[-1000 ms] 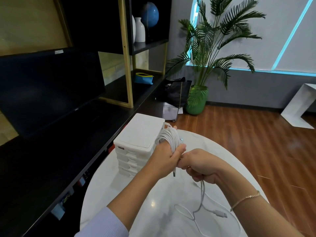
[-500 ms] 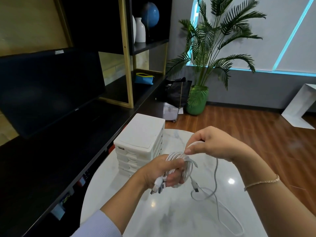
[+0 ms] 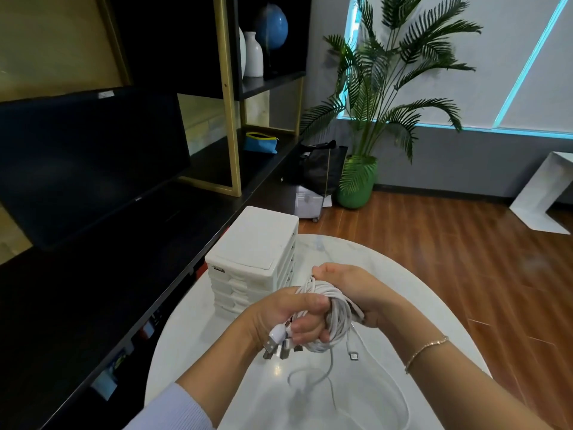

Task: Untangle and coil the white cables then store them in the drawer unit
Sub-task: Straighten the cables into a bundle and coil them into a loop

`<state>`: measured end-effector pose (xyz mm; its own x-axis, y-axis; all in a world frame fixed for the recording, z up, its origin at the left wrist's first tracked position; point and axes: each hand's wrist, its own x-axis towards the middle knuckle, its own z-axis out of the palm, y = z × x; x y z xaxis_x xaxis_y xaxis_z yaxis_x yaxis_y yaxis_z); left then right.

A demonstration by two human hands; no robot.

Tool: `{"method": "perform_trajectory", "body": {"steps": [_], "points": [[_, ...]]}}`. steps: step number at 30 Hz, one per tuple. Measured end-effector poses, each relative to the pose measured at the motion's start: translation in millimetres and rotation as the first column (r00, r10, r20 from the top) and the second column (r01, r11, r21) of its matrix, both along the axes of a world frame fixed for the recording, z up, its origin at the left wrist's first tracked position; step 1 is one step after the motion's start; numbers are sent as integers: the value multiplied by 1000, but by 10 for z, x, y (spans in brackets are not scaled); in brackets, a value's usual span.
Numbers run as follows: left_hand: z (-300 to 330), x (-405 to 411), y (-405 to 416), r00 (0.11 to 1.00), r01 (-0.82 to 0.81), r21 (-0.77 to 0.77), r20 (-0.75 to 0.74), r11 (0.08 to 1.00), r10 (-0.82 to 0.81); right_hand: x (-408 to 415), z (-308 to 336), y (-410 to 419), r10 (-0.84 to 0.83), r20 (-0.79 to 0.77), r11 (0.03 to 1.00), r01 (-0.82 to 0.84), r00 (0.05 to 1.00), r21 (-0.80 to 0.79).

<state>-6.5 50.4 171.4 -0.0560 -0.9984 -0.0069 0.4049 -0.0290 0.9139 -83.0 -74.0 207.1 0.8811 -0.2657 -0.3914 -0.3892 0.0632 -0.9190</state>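
White cables (image 3: 336, 308) bunched in loops, plugs dangling, both hands gripping.

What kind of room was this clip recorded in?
Probably an office or lounge-style room. A large dark monitor sits on a long black counter, a black-and-gold shelf holds vases, and a potted palm stands on wood flooring beside the round white table.

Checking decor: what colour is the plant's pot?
Green; the plant pot shows clearly in the head view.
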Motion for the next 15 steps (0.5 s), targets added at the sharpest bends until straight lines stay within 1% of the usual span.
{"method": "perform_trajectory", "body": {"steps": [3, 5, 6, 10, 13, 15], "points": [[23, 21, 14, 973, -111, 107, 214, 988, 87, 29, -61, -2, -63, -3, 995, 63, 998, -80], [49, 37, 16, 912, -216, 142, 383, 966, 148, 44, -74, -14, -101, -7, 979, 98, 995, -180], [51, 47, 7, 881, -263, 146, 439, 954, 176, 52, -74, -22, -125, -7, 968, 120, 992, -220], [49, 62, -52, 748, -428, 135, 608, 894, 267, 85, -63, -57, -192, 36, 946, 195, 981, -258], [36, 48, -77, 685, -503, 113, 657, 857, 316, 82, -84, -88, -197, 31, 940, 197, 980, -279], [31, 42, -89, 614, -562, 90, 711, 822, 343, 90, -107, -104, -200, 6, 939, 194, 980, -286]]}}
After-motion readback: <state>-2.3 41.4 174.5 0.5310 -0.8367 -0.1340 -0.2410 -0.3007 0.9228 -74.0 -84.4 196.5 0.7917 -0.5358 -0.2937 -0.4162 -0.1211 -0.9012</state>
